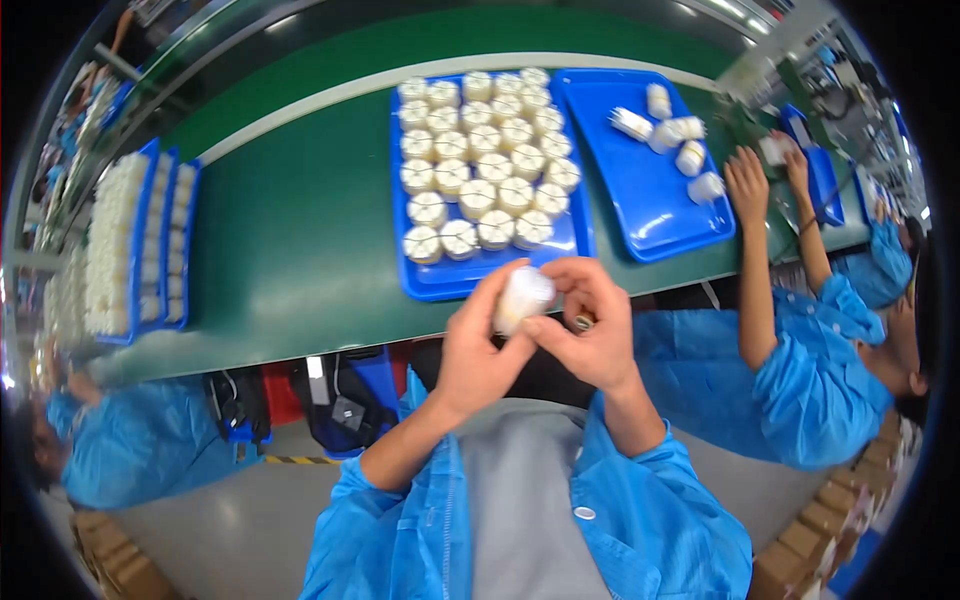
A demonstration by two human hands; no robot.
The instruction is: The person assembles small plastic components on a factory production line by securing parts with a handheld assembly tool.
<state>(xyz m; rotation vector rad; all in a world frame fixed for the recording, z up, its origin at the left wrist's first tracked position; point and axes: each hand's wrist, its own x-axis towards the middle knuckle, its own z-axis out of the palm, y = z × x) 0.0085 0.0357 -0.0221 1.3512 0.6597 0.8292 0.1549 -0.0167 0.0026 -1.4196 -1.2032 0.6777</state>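
Just in front of the table's near edge, I hold a white cylindrical part (pixel 523 297) tilted between both hands. My left hand (pixel 478 345) is closed round its left side, thumb below. My right hand (pixel 598 328) is closed too, its thumb and fingertips against the cylinder's right side. A small round dark-and-pale thing (pixel 583 322) shows by the curled right fingers; what it is I cannot make out. Straight beyond my hands lies a blue tray (pixel 435 284) with rows of upright white cylinders (pixel 477 198), whose tops carry dark crossing lines.
Another blue tray (pixel 655 225) at the right holds several loose white cylinders (pixel 690 157). Filled blue trays (pixel 150 240) stand at the left on the green table (pixel 290 240). A co-worker's hands (pixel 747 185) work at the right; another person in blue (pixel 150 440) sits left.
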